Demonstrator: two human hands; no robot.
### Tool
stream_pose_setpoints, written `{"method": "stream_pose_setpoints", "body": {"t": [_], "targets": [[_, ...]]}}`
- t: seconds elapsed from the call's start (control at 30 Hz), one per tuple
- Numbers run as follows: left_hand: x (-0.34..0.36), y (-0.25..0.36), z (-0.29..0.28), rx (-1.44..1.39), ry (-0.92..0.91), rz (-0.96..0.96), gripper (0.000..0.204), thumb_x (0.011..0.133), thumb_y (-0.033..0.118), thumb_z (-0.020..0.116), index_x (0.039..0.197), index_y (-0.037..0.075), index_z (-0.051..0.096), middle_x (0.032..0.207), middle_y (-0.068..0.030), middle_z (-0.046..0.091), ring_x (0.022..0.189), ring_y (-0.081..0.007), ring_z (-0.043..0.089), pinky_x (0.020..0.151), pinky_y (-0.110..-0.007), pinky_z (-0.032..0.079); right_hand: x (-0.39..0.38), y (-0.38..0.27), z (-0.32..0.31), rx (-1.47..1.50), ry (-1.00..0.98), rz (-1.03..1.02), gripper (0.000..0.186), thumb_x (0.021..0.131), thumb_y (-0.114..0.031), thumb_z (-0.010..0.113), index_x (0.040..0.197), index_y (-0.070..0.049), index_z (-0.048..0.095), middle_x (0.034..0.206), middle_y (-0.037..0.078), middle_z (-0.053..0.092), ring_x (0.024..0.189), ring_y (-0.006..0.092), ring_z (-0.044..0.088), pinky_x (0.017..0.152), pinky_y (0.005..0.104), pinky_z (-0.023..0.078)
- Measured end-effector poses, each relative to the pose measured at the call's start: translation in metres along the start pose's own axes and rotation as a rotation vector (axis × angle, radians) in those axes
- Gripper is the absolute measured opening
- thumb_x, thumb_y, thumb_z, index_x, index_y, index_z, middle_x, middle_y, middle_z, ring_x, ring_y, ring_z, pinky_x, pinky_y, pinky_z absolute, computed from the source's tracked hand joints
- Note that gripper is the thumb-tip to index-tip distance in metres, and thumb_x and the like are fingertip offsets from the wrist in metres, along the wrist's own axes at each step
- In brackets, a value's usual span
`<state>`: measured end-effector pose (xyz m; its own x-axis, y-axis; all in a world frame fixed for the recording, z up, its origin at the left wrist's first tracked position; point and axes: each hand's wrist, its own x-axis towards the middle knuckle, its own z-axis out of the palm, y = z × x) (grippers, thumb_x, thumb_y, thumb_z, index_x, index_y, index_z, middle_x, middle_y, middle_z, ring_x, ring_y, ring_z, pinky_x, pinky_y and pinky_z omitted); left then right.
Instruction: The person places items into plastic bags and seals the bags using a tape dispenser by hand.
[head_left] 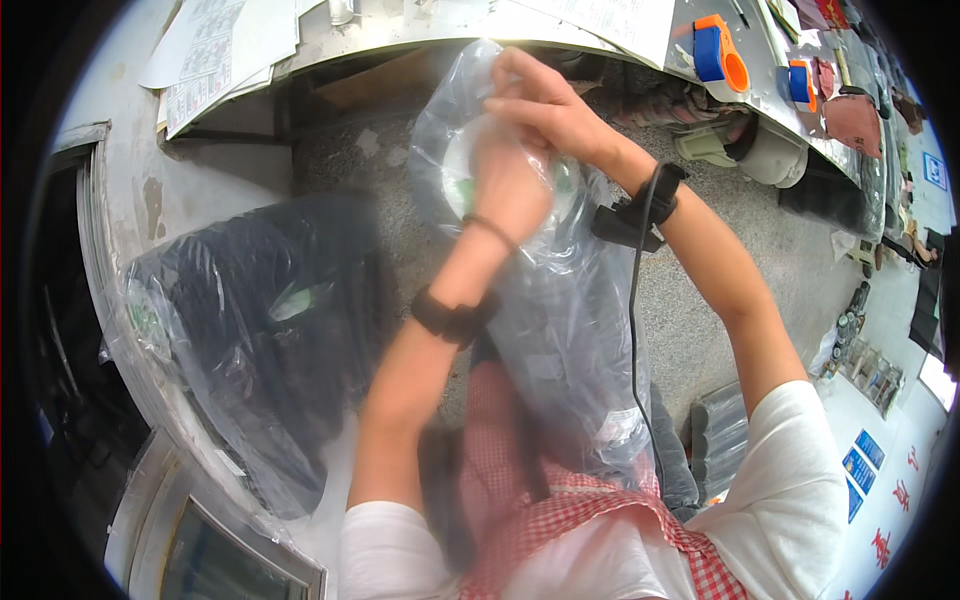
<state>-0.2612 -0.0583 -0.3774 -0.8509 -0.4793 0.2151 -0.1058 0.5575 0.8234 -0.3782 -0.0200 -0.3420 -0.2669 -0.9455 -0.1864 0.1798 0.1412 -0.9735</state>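
A large clear plastic bag [575,320] hangs from the height of my hands down over my lap. My right hand [548,108] has its fingers curled in a pinch on the top of the bag. Just below it, my left hand [512,190] is against the bag; motion smears it and its fingers are hard to make out. Around the left hand shows a pale round patch [458,165] with some green on it. Black bands sit on both my wrists, and a thin black cable runs down from the right one.
At left stands a dark bundle [290,310] wrapped in clear plastic, beside a metal-framed window [215,540]. Ahead, a table [400,25] carries paper sheets [225,55] and orange-and-blue tape dispensers [722,58]. A pale rounded object [780,155] is under its right side.
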Motion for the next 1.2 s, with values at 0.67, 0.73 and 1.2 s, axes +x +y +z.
{"method": "stream_pose_setpoints", "body": {"t": [0.67, 0.73, 1.2], "targets": [[0.005, 0.030, 0.007, -1.908, 0.380, -0.625, 0.041, 0.103, 0.040, 0.033, 0.122, 0.008, 0.051, 0.117, -0.0015, 0.057, 0.112, -0.0147, 0.053, 0.100, -0.032, 0.042, -0.019, 0.000, 0.010, -0.081, 0.077, 0.052, 0.025, 0.090, -0.011, 0.063, 0.111, -0.008, 0.050, 0.089, -0.003, 0.055, 0.078, 0.0029, 0.051, 0.062, 0.0188, 0.041], [0.004, 0.025, 0.001, -1.979, 0.351, -0.688, 0.040, 0.103, 0.038, 0.034, 0.122, 0.008, 0.051, 0.116, -0.0023, 0.057, 0.111, -0.0136, 0.053, 0.098, -0.032, 0.043, -0.011, 0.012, 0.008, -0.112, 0.110, 0.096, 0.036, 0.089, -0.012, 0.065, 0.121, -0.006, 0.050, 0.103, -0.001, 0.055, 0.096, 0.0062, 0.051, 0.080, 0.0220, 0.043], [-0.010, 0.011, -0.109, 0.427, 0.367, -0.418, 0.041, 0.080, 0.026, 0.075, 0.105, -0.001, 0.057, 0.086, -0.0125, 0.059, 0.072, -0.0200, 0.057, 0.072, -0.033, 0.047, 0.015, 0.043, 0.031, 0.025, 0.072, -0.128, 0.015, 0.090, -0.007, 0.056, 0.096, -0.007, 0.043, 0.066, -0.001, 0.048, 0.050, 0.0054, 0.045, 0.045, 0.0210, 0.037]]}}
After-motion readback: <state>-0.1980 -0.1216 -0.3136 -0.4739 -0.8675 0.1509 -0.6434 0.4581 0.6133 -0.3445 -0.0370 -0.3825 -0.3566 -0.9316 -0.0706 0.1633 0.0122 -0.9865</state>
